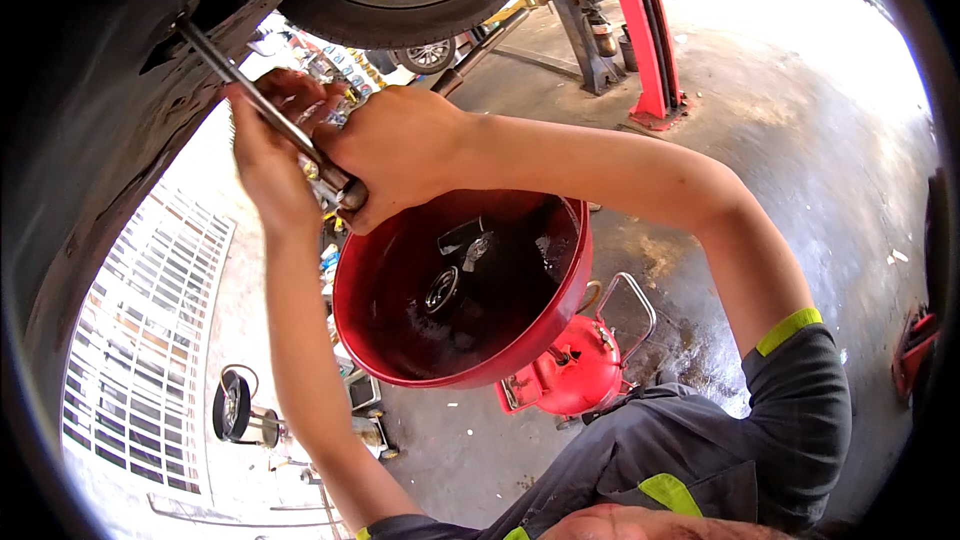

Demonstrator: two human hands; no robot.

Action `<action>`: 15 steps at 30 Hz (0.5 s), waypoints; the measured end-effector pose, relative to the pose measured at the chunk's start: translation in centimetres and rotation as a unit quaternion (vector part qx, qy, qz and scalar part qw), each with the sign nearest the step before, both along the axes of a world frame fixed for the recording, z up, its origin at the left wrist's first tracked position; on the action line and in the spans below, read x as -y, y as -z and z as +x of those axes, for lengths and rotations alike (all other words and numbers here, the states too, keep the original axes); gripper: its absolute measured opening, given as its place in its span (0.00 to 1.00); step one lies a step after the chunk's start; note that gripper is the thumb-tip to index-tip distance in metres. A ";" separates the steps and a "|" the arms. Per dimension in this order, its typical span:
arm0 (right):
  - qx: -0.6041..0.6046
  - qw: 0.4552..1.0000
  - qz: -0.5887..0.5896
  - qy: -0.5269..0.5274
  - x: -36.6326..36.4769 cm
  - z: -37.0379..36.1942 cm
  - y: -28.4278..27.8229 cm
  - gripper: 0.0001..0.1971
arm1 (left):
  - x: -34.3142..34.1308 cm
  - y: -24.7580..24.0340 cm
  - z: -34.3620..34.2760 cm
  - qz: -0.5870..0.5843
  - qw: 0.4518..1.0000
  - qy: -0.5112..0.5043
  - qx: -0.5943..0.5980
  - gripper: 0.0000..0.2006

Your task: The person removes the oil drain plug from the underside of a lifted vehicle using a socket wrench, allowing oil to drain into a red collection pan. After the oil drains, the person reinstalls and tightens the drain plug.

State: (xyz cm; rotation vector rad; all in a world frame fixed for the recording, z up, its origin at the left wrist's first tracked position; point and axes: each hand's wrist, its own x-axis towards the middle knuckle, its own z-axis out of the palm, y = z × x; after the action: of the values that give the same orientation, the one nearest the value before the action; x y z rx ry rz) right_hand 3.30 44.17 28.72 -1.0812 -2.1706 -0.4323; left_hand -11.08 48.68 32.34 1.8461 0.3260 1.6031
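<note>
A long steel extension bar (238, 80) slants from an opening in the dark vehicle underside (60, 140) down to a ratchet head (350, 193). My right hand (410, 145) is closed around the ratchet; its handle is mostly hidden by my fingers. Raised against the bar is my left hand (268, 155), its fingers curled about the middle, slightly blurred. Below both hands stands the wide red funnel-shaped basin (460, 378) of an oil drainer, with dark wet oil and a round metal piece (441, 290) inside.
The drainer's red tank (575, 370) with a metal handle stands on the stained floor. Overhead at the top is a car wheel (410, 10). A red lift post (645, 40) rises at the back. A white grille (150, 340) and a black round-headed fixture (232, 405) are at left.
</note>
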 end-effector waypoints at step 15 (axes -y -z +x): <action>0.080 0.991 0.072 0.082 3.0 3.9 1.9 0.29 | 0.4 -6.7 1.6 -0.061 0.996 0.001 0.059 0.20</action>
State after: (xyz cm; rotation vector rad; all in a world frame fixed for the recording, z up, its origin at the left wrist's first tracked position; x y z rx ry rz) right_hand 7.20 41.13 26.83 -1.1839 -2.1567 -0.7630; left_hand -9.49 48.25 39.05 1.6513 0.3607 1.6451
